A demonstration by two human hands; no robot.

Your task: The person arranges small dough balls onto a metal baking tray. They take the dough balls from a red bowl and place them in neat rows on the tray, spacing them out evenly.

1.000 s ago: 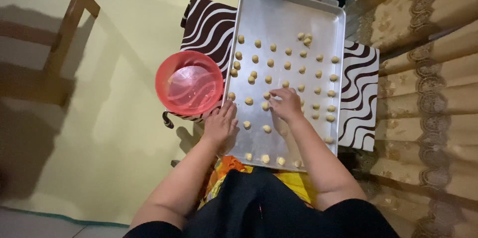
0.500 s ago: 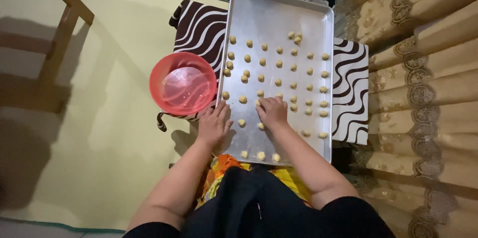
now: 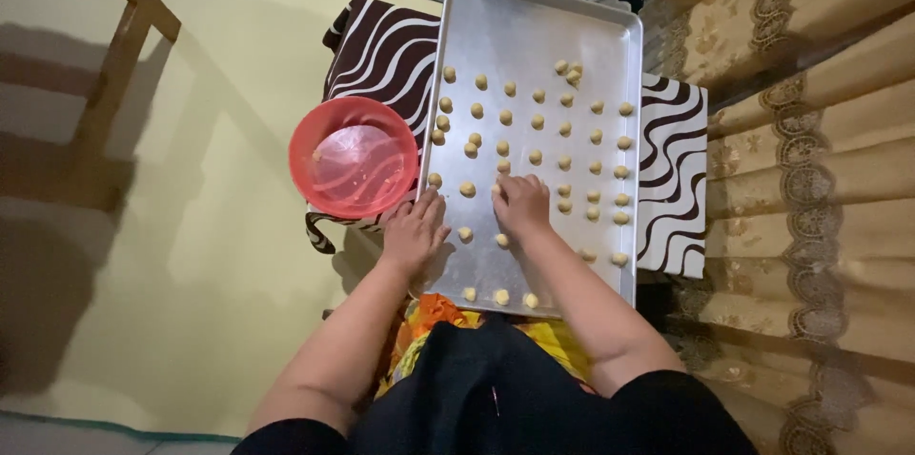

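A long metal baking tray (image 3: 534, 26) lies in front of me, dotted with several small round dough balls (image 3: 534, 121) in rows. My right hand (image 3: 522, 203) rests on the tray's middle, fingers curled over a dough ball; whether it grips one I cannot tell. My left hand (image 3: 414, 234) lies flat on the tray's near left edge, fingers spread, holding nothing. A few dough balls (image 3: 501, 297) sit along the near edge, just ahead of my lap.
A red plastic bowl (image 3: 354, 158), nearly empty, stands left of the tray. A brown-and-white striped cloth (image 3: 381, 50) lies under the tray. A wooden chair frame (image 3: 114, 64) is at far left; a patterned curtain (image 3: 810, 179) hangs on the right.
The view has shifted slightly. My right hand has stayed at the tray's middle among the dough balls, and my left hand has kept to the tray's left edge.
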